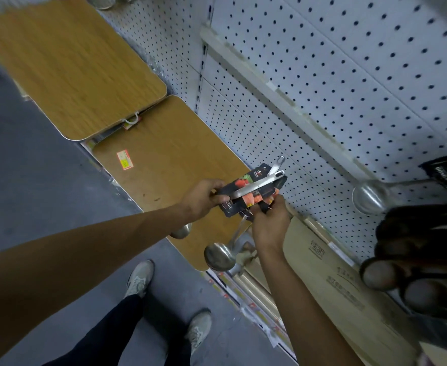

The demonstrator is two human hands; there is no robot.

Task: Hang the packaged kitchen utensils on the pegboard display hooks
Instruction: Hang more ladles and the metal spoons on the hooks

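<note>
Head view, looking down along a white perforated metal pegboard wall [349,62] with dark holes.

Both hands hold a bunch of steel ladles with dark printed cardboard sleeves round their handles [254,191]. Left hand [203,199]: fingers curled over the near end of the card sleeves, thumb on top. Right hand [270,223]: fingers pinching the lower edge of the cards from below. Neither hand is free.

Key relation: the top ladle's handle runs up and to the right, from the left hand towards the pegboard, with its slotted hanging tip [279,173] leading and just short of the board. A second tip shows just behind it. The bowls hang down: one polished bowl [218,256] below the right hand, another partly hidden under the left wrist. So the long axis already points at the wall; the hanging holes are the far end, the hands the near end.

No bare hook is clearly visible near the tips; a pale horizontal rail [270,85] crosses the board above. To the right, another steel ladle with a dark card [370,196] already hangs against the board.

Judgement: a single ladle must be separated from the bunch first. The right hand is nearer the wall and seems better placed to carry it to a hook.

Below: wood-grain boards [71,67] lean against the shelf base; grey floor, two shoes.
</note>
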